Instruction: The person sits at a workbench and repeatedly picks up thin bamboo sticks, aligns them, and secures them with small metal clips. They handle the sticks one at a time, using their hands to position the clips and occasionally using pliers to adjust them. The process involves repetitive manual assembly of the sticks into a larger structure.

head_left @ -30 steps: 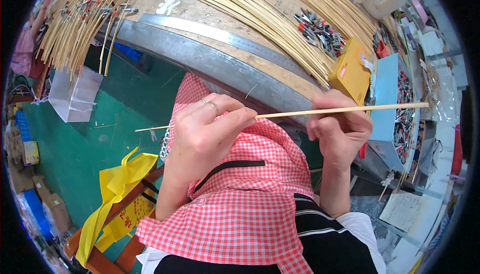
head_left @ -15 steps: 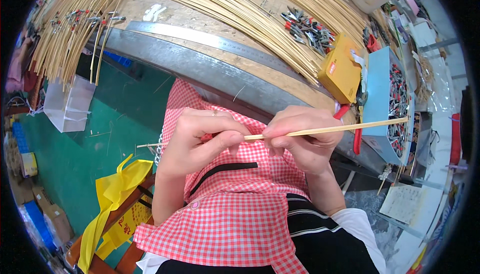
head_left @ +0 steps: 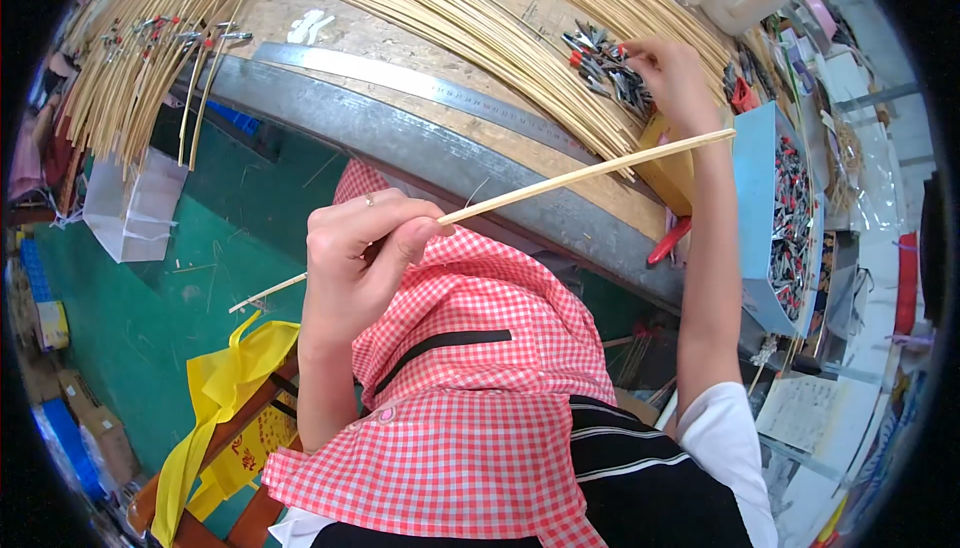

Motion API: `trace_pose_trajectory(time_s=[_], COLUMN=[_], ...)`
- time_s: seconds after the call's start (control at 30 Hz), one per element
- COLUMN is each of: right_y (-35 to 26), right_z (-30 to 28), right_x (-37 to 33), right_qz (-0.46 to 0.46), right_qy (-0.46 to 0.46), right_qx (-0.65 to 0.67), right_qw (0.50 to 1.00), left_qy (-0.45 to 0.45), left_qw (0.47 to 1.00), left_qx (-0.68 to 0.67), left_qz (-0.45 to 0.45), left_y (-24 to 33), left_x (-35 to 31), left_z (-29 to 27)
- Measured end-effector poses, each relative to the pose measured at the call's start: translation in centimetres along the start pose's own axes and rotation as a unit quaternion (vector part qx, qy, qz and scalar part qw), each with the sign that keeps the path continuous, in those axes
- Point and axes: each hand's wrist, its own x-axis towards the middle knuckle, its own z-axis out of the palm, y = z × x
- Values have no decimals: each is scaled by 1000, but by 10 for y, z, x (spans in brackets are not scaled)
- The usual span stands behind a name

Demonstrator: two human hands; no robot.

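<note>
A pale bamboo strip (head_left: 590,173) slants across the picture, low at the left and rising to the right. My left hand (head_left: 365,248) is closed around it, thumb against bent fingers, with a thin end sticking out past the hand on the left. My right hand (head_left: 672,83) reaches over the workbench to a pile of small clips (head_left: 600,63), black and metal with red tips. Its thumb and fingertips pinch at the pile's right side, apparently on a clip, which the fingers partly hide. The strip's right end passes in front of my right wrist.
Long bamboo strips (head_left: 430,18) lie across the workbench beside a steel ruler (head_left: 400,73). Near my right forearm are a yellow box (head_left: 668,173), red-handled pliers (head_left: 668,240) and a blue box (head_left: 757,218) full of clips. More strips (head_left: 130,98) overhang the bench at far left.
My right hand has let go of the strip and moved up and away to the clip pile. My left hand still holds the strip, which now tilts more steeply and sits further left.
</note>
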Motion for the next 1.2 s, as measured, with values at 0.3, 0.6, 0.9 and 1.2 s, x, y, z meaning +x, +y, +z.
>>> trace_pose_trajectory(time_s=[0.3, 0.6, 0.9, 1.2], right_y=[7, -3, -87, -102], right_z=[27, 6, 15, 35], right_x=[13, -11, -71, -106], right_qz=[-123, 125, 24, -79], right_qy=[12, 57, -68, -34], right_qx=[-80, 150, 411, 139], right_qw=[989, 979, 909, 987], left_qy=[-6, 0, 16, -3], left_qw=[1000, 1000, 1000, 1000], left_qx=[20, 22, 5, 17], left_qz=[-1, -7, -15, -17], left_y=[-3, -9, -13, -13], left_x=[0, 0, 0, 1], left_z=[2, 3, 3, 4])
